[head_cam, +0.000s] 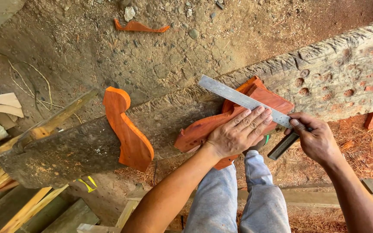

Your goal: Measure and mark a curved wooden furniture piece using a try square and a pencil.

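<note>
Reddish-orange wood point(203, 129), cut to a curved profile, lies flat under the left hand point(238, 133) on a long weathered beam point(337, 73), and a steel try square point(242, 100) rests across its top face. The left hand is spread, palm down, fingers point(255, 118) pressing both the workpiece and the near edge of the square's blade. The right hand point(314, 138) is closed around the square's dark stock point(282, 146), with the thumb on the blade where it meets the stock. Whether that hand also holds a pencil cannot be told, and no drawn line is visible on the wood, so the marking looks, as a judgement, to be at the setting-out stage: the square is placed and held, the line not yet seen. The workpiece's long axis runs from below the left wrist up and away toward the right hand, roughly along the beam; the blade crosses it, pointing up and to the left, away from the right hand. Further left of the left hand, well apart, a second shaped piece point(128, 129) of the same orange wood leans against the beam, its rounded end up. Beyond the hands lies bare earth with an orange offcut point(139, 27); red shavings point(359, 151) cover the ground past the right hand, and the person's grey trouser legs point(238, 198) show below.
</note>
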